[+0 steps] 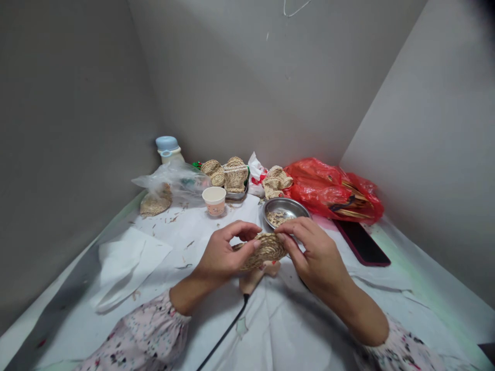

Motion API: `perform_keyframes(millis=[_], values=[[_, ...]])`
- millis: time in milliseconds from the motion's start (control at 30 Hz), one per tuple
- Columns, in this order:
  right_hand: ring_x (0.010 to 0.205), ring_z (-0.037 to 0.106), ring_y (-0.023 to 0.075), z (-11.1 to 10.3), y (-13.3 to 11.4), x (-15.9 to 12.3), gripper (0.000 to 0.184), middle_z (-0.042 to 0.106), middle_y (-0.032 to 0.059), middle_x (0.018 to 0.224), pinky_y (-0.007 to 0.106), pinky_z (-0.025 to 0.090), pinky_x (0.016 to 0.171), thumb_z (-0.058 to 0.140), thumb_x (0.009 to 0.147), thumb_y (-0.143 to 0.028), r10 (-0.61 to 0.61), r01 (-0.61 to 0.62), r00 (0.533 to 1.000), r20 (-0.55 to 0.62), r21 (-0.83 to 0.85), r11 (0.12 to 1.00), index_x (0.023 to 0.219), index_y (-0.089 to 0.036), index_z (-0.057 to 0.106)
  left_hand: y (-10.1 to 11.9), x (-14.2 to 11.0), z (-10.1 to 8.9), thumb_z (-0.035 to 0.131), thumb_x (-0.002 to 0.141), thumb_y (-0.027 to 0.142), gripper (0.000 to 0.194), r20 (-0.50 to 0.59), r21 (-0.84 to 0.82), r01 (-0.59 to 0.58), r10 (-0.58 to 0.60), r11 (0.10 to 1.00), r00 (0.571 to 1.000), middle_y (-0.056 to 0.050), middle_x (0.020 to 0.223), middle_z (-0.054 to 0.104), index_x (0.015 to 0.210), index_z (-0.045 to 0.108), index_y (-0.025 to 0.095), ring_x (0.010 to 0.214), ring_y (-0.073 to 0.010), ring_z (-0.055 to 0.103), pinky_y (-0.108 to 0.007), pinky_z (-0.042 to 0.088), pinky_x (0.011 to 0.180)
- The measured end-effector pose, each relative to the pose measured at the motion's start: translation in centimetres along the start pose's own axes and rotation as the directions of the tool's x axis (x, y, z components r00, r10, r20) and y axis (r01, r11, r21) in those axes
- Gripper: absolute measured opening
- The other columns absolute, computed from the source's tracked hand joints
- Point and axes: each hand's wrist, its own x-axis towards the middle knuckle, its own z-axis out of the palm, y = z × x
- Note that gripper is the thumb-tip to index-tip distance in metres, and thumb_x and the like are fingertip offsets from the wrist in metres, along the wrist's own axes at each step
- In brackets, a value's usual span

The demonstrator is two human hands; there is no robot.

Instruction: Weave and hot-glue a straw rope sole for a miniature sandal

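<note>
Between my two hands is a coiled piece of braided straw, held tilted above the table. My left hand grips its left part, thumb on the near face and fingers behind. At its upper right edge, my right hand pinches the braid between thumb and fingertips. Right under the straw piece lies a tan corded tool, mostly hidden, with a black cable running toward me. Just behind my right hand stands a steel bowl containing straw scraps.
A paper cup, woven straw pieces on a metal tray, and a blue-lidded bottle stand at the back. A red plastic bag of straw and a phone lie right. White paper and scraps lie left. Walls enclose the table.
</note>
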Motion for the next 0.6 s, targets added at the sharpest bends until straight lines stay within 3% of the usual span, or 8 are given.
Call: perform_keyframes(millis=[600], values=[[0.087,0.063,0.0215,-0.19,-0.29,-0.15,0.018,0.069,0.0069,0.091,0.038,0.051,0.079,0.05,0.092,-0.013,0.027,-0.027,1.0,0.001,0.05,0.998,0.095,-0.02,0.067,-0.08,0.21,0.04,0.068,0.073,0.025,0.02,-0.014,-0.089,0.049,-0.051,0.995,0.999,-0.003,0.078,0.067,0.091,0.07,0.015,0.074,-0.0156,0.06,-0.026,0.05,0.066]])
